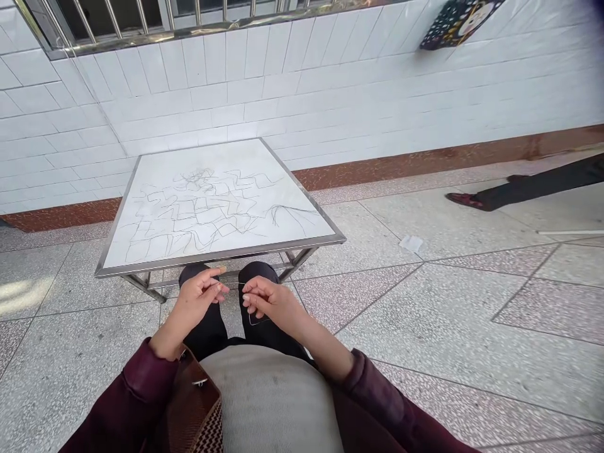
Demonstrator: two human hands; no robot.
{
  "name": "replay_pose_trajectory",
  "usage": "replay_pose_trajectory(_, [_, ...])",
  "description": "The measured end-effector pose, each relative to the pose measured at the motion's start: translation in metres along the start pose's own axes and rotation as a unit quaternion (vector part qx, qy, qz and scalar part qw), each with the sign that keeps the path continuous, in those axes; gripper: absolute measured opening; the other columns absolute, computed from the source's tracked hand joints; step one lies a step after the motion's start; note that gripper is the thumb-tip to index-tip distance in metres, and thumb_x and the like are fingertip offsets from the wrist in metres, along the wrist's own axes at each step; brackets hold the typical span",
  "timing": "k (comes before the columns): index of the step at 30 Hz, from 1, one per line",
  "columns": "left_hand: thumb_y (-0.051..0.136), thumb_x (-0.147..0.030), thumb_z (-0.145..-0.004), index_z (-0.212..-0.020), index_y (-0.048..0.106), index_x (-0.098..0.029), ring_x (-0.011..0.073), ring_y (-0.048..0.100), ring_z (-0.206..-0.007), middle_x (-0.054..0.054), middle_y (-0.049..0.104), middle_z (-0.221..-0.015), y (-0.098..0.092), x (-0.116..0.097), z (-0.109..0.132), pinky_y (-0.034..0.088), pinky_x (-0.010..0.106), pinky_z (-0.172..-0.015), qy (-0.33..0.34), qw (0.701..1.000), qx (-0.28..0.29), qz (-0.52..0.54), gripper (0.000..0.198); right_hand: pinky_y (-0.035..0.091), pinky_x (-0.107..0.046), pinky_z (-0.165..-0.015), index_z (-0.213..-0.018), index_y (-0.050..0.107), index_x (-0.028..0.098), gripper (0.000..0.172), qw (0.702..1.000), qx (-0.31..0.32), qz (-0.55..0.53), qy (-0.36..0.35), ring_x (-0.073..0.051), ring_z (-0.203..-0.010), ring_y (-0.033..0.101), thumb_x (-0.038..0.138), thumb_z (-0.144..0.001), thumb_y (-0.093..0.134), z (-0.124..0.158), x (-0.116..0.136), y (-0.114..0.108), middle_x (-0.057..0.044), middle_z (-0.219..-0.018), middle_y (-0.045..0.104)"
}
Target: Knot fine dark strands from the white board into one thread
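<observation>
**While a thin wire spans the gap, left hand and right hand meet low over the lap**

Where the two hands face each other, just short of the surface, the wire runs between their fingertips; a bent part of it drops below the right hand, against the dark trousers. Right fingers curled, pinching the wire between thumb and fingertips. Left fingers bent, thumb close to the forefinger; cannot tell whether they grip the wire or only touch it. A tan covering on the left forefinger's tip.

Surface white, metal-edged, just beyond the knees. Many bent wire pieces spread over its top, densest in a tangle toward the far side. Maroon sleeves on both arms.

Behind: white tiled wall, barred window at upper left. Far right, another person's leg and dark red shoe. White scrap on the speckled floor, between surface and shoe.
</observation>
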State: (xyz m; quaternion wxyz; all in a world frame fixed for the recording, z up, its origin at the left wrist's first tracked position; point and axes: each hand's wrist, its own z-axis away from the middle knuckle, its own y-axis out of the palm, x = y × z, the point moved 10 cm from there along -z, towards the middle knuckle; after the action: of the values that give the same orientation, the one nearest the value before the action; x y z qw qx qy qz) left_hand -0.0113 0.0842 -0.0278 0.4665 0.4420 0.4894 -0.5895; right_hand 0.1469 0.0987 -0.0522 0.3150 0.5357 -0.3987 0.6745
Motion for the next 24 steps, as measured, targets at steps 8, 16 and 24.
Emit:
replay_pose_trajectory(8, [0.054,-0.046,-0.089,-0.128,0.057,-0.014,0.0153,0.069,-0.071,0.01,0.074,-0.095,-0.014,0.038,-0.012,0.053,0.027,-0.063,-0.003,0.998,-0.06,-0.01,0.05,0.054,-0.019,-0.046,-0.085,0.06,0.019,0.016,0.993,-0.115,-0.014,0.011,-0.013,-0.061,0.067,0.035,-0.081,0.062,-0.019,0.007,-0.048,0.0,-0.071,0.068])
replay_pose_trajectory(16, [0.051,-0.033,-0.09,-0.112,0.071,-0.023,0.0255,0.069,-0.094,0.009,0.075,-0.103,-0.009,0.085,-0.036,0.051,0.041,-0.089,0.103,0.96,-0.016,-0.26,0.031,0.053,-0.018,-0.05,-0.086,0.058,0.021,0.006,0.943,-0.212,0.256,0.006,-0.013,-0.067,0.07,0.024,-0.089,0.054,-0.084,0.046,-0.145,0.001,-0.074,0.07])
replay_pose_trajectory(24, [0.051,-0.017,-0.087,-0.105,0.072,-0.025,0.0283,0.063,-0.098,0.008,0.073,-0.101,0.008,0.093,-0.045,0.045,0.049,-0.095,0.244,0.883,0.004,-0.401,0.029,0.049,-0.029,-0.074,-0.092,0.062,0.016,0.008,0.857,-0.266,0.442,0.029,-0.021,-0.087,0.069,0.018,-0.092,0.055,-0.168,0.08,-0.222,-0.008,-0.083,0.072])
